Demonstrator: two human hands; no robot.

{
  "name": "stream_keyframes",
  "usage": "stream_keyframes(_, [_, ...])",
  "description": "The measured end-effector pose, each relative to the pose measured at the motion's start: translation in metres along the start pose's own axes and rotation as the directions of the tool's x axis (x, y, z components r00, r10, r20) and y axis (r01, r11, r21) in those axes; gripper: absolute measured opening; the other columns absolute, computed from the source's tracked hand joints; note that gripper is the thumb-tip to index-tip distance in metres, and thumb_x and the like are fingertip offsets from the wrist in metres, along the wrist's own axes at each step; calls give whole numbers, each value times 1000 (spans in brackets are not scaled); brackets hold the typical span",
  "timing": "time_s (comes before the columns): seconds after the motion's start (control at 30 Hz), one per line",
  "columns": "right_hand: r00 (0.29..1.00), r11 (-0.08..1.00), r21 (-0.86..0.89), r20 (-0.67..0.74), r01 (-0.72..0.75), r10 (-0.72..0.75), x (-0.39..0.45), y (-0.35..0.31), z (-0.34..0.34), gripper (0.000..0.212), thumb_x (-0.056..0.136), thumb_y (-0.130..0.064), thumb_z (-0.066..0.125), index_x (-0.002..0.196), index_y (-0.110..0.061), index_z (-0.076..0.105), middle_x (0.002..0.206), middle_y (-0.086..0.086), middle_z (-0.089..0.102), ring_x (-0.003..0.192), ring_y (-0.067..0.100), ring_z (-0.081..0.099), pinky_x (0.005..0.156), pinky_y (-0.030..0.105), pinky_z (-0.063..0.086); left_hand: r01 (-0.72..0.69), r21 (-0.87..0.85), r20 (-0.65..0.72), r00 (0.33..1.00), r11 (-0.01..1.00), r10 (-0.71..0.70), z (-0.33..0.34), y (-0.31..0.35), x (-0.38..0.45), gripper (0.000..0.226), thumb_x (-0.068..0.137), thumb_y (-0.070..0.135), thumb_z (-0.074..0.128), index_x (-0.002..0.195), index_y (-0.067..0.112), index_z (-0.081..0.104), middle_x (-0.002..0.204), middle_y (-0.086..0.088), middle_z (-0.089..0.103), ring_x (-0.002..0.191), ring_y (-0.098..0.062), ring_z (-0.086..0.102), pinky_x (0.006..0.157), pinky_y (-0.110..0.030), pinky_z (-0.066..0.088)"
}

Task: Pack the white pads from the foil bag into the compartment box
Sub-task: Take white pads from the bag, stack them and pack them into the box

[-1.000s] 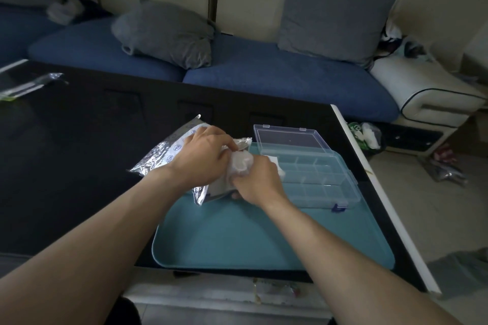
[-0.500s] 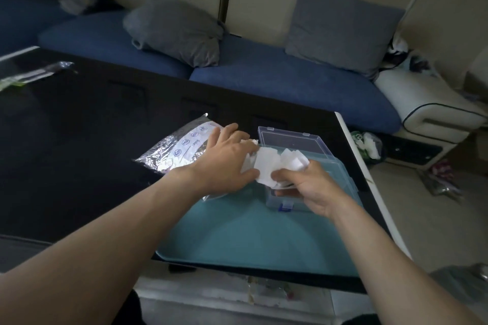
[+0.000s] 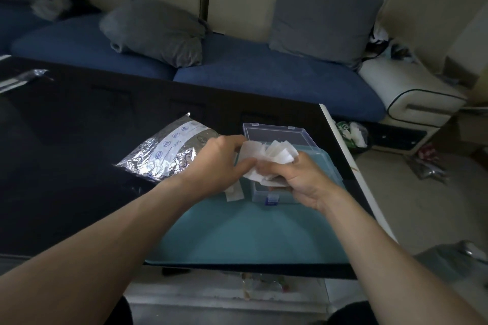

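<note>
My right hand point(image 3: 298, 179) grips a fanned bunch of white pads point(image 3: 274, 153) just above the clear compartment box point(image 3: 280, 137), whose lid stands open at the back. My left hand point(image 3: 216, 163) pinches the left edge of the same bunch, its thumb against the pads. The crinkled foil bag point(image 3: 169, 150) lies on the black table to the left of my left hand. One loose white pad point(image 3: 233, 194) lies on the teal tray point(image 3: 237, 232) under my left wrist. My hands hide most of the box's compartments.
The black table point(image 3: 66, 153) ends in a white edge at the right. A strip of foil packaging point(image 3: 23, 79) lies at its far left. A blue sofa with grey cushions point(image 3: 155, 29) runs behind the table. Clutter lies on the floor to the right.
My right hand has drawn the bunch of pads out of the bag and over the box. My left hand has left the bag's mouth and now pinches the pads.
</note>
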State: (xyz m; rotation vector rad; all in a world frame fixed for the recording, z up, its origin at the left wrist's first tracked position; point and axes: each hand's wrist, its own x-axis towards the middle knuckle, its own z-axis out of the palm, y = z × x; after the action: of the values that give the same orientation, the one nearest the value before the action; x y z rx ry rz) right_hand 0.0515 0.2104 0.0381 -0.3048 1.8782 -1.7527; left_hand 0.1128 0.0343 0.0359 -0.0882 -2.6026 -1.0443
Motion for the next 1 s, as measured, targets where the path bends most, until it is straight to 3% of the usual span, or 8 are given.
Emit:
stream_keyframes(0.07, [999, 999, 19, 3, 45, -45, -1, 0, 1, 39, 64, -15, 85, 100, -7, 72, 94, 10, 77, 89, 21, 74, 76, 31, 60, -9, -24, -36, 999, 1000, 9, -1, 0, 1, 16, 86, 28, 74, 94, 15, 71, 77, 12, 67, 74, -5, 62, 65, -13, 46])
stream_keyframes(0.17, [995, 994, 56, 14, 93, -94, -2, -1, 4, 38, 66, -17, 82, 102, -7, 72, 94, 8, 77, 90, 18, 74, 73, 25, 59, 27, -86, -62, 998, 996, -32, -3, -2, 4, 21, 80, 29, 80, 95, 18, 69, 83, 8, 71, 79, -9, 66, 72, -28, 53])
stream_keyframes(0.27, [995, 995, 58, 54, 85, -89, -4, -3, 6, 19, 77, -13, 78, 95, -11, 73, 87, 2, 77, 82, 12, 73, 66, 22, 56, 116, -225, -59, 989, 967, -132, -6, -4, 5, 39, 71, 29, 88, 100, 27, 62, 92, 11, 68, 84, -5, 64, 70, -14, 51])
stream_keyframes(0.4, [994, 998, 45, 97, 48, -53, -6, -6, 5, 21, 69, -20, 78, 89, -14, 73, 85, 2, 76, 78, 12, 71, 63, 23, 54, 180, -310, -14, 981, 933, -194, -9, -4, 5, 70, 63, 34, 92, 123, 25, 55, 105, 14, 66, 95, -1, 65, 79, -15, 54])
stream_keyframes(0.63, [999, 999, 24, 27, 37, -37, -6, -7, 3, 26, 71, -26, 81, 93, -15, 74, 93, 7, 77, 84, 20, 71, 69, 30, 54, 228, -346, -23, 968, 910, -251, -10, -2, 6, 41, 70, 31, 88, 103, 19, 67, 88, 11, 74, 77, -1, 70, 69, -20, 57])
stream_keyframes(0.73, [999, 999, 16, -25, 36, -36, -6, -6, 2, 15, 82, -17, 78, 95, -14, 72, 90, 7, 77, 78, 20, 72, 69, 31, 52, 306, -507, 88, 949, 806, -304, -11, -1, 5, 37, 81, 23, 79, 111, 6, 65, 92, -5, 77, 79, -21, 75, 72, -42, 63])
stream_keyframes(0.9, [993, 999, 53, -117, 8, -2, -3, -8, 1, 21, 83, -13, 79, 103, -10, 71, 87, 7, 76, 65, 16, 67, 58, 27, 44, 449, -643, 261, 890, 620, -374, -14, 17, 1, 38, 102, 39, 48, 105, 4, 61, 83, -11, 75, 76, -31, 73, 66, -44, 63])
stream_keyframes(1.0, [992, 999, 54, -124, 9, -2, -2, -7, 0, 25, 81, -12, 80, 105, -10, 71, 92, 7, 77, 72, 17, 68, 64, 29, 48, 481, -690, 293, 869, 542, -398, -12, 20, 2, 38, 106, 35, 38, 95, 5, 59, 66, -3, 73, 71, -28, 72, 65, -43, 62])
